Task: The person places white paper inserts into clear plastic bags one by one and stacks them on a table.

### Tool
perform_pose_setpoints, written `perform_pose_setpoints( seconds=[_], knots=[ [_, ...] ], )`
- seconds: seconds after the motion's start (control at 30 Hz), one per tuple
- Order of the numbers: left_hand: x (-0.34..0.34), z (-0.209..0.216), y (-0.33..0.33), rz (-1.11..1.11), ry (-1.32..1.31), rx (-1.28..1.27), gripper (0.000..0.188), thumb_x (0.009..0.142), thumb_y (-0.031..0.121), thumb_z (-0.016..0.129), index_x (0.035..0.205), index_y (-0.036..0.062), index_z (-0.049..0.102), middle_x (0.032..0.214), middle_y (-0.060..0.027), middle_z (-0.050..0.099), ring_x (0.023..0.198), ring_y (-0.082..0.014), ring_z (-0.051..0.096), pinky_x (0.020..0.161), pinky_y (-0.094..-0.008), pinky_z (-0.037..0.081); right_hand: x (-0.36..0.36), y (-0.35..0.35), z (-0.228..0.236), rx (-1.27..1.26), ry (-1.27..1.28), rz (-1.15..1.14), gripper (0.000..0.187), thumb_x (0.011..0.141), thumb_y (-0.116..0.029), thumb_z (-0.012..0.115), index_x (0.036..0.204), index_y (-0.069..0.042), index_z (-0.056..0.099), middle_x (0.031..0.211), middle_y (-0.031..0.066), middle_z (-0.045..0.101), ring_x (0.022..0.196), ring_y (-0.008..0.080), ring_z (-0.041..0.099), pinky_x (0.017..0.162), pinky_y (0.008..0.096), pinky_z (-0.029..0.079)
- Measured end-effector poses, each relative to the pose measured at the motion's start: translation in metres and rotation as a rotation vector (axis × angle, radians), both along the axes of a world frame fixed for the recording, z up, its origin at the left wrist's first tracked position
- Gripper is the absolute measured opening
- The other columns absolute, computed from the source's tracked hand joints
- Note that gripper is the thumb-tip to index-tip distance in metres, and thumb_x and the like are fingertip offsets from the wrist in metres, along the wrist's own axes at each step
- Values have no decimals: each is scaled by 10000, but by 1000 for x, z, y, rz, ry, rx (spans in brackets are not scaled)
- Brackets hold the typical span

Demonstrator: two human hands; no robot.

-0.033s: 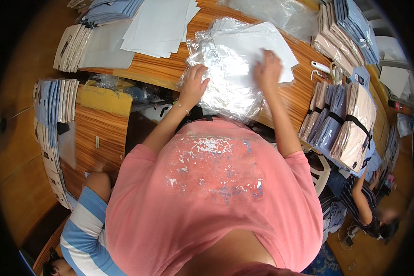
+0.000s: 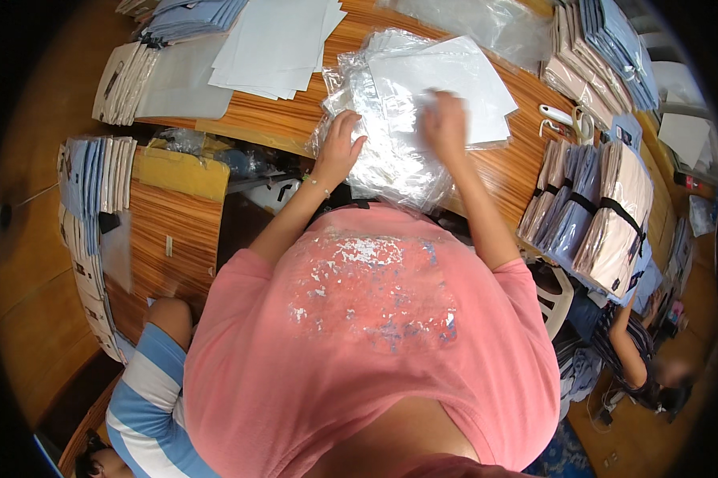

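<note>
A stack of clear plastic bags [image 2: 411, 179] lies in front of me on the wooden table, with white paper sheets [image 2: 470, 68] on its upper part. My left hand [image 2: 339, 151] rests at the left edge of the bags, its fingers stretched out and holding nothing I can see. Over the lower part of the white sheets is my right hand [image 2: 445, 126], its fingertips smeared by motion. Whether it grips anything is hidden by the blur.
Loose white sheets [image 2: 271, 44] lie at the back left. Packed folded shirts [image 2: 614, 207] with black bands stand at the right, near scissors [image 2: 584, 127]. More shirts [image 2: 96, 183] line the far left. A person [image 2: 148, 398] sits at lower left, another [image 2: 630, 350] at lower right.
My right hand has shifted to the left across the white sheets. My left hand stays almost where it was on the bags.
</note>
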State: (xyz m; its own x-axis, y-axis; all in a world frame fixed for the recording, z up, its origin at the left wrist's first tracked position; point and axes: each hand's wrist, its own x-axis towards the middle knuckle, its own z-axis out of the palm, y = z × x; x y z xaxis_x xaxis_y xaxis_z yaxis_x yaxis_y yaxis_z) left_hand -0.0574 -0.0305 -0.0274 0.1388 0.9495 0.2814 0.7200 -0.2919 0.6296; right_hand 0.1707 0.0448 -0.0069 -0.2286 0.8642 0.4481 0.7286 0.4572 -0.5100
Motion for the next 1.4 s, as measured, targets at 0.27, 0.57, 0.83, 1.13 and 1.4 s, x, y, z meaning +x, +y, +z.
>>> perform_pose_setpoints(
  seconds=[0.27,0.57,0.83,1.13,1.4],
  knots=[
    [1,-21,-6,0,182,-150,647,918,256,544,1419,-29,249,1502,-193,234,1359,-342,287,1116,-522,169,-62,-22,-23,-152,-84,187,122,816,-207,638,838,-95,596,873,50,574,843,277,512,733,394,371],
    [-1,-21,-5,30,193,-138,650,936,290,505,1436,-17,226,1506,-179,233,1364,-324,286,1122,-513,153,-57,-13,-24,-296,28,221,121,822,-185,623,815,-64,612,832,85,593,827,307,533,735,421,384],
    [-5,-24,-4,10,106,-113,615,939,260,497,1434,-5,247,1501,-177,250,1367,-339,275,1131,-492,140,-24,13,-34,-846,672,278,130,901,-145,622,838,-48,563,727,-56,482,663,41,409,596,199,355],
    [-22,-5,-11,-150,-46,26,337,901,191,557,1223,92,571,1431,-85,410,1353,-262,334,1115,-510,185,-20,10,-15,-878,744,280,118,894,-151,634,831,-71,575,722,-74,488,647,28,394,589,184,327],
    [-29,0,-11,-558,274,-110,479,905,338,558,1359,219,465,1457,-67,378,1379,-247,296,1119,-550,152,-15,11,-13,-796,540,305,115,892,-163,634,864,-64,583,768,-42,533,702,71,454,638,223,368]
  ],
)
